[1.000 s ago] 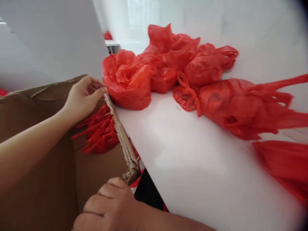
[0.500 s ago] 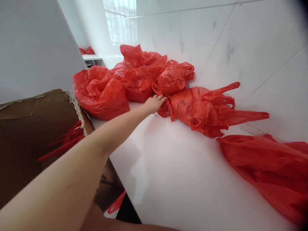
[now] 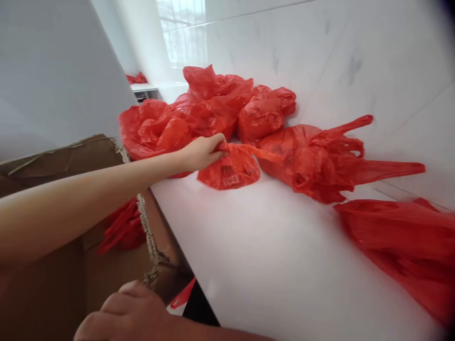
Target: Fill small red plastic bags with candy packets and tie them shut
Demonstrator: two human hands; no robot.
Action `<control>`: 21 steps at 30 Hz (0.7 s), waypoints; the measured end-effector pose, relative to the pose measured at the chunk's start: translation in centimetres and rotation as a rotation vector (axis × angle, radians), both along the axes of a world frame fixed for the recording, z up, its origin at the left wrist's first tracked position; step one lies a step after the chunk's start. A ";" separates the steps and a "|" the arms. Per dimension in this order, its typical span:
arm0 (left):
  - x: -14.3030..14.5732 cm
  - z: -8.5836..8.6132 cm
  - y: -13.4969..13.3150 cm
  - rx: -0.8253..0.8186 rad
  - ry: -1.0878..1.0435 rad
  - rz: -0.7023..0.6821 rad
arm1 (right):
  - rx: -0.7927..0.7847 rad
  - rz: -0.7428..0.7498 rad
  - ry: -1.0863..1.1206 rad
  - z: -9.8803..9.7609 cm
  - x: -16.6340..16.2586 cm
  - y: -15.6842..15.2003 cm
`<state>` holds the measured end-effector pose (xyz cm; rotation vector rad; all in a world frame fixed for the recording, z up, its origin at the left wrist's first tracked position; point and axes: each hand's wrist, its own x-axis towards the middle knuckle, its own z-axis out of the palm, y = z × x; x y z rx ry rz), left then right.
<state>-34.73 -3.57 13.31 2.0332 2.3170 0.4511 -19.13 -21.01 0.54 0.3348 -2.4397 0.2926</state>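
Note:
My left hand point(image 3: 204, 152) reaches across the white tabletop point(image 3: 277, 246), its fingers closed on the gathered top of a small red plastic bag point(image 3: 231, 173). Something with a printed label shows dimly through the thin plastic. One strip of that bag stretches right, over a fuller red bag. At the bottom of the view is my right hand point(image 3: 124, 310), knuckles up and fingers curled, beside the torn rim of a cardboard box point(image 3: 154, 251). Whatever lies under those fingers is hidden.
Several filled red bags point(image 3: 213, 102) crowd the table along the tiled wall point(image 3: 320, 57). A knotted bag point(image 3: 298, 151) has handles sticking out right. Another red bag point(image 3: 401, 241) lies flatter at the right. More red plastic point(image 3: 124, 225) is inside the box.
My left hand has closed on the small red bag and drawn it left, away from the fuller bags. My right hand has come into view at the bottom.

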 end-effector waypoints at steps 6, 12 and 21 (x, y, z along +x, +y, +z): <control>-4.1 4.2 -15.6 -0.005 -0.688 0.237 | -0.284 0.095 0.192 -2.2 -1.8 -2.3; -11.7 -0.7 -25.9 -0.425 -1.010 0.585 | -0.303 0.094 0.208 -1.7 -1.5 -2.3; -14.5 -20.3 -26.7 -0.712 -0.649 0.440 | -0.335 0.089 0.200 -1.3 -1.4 -2.4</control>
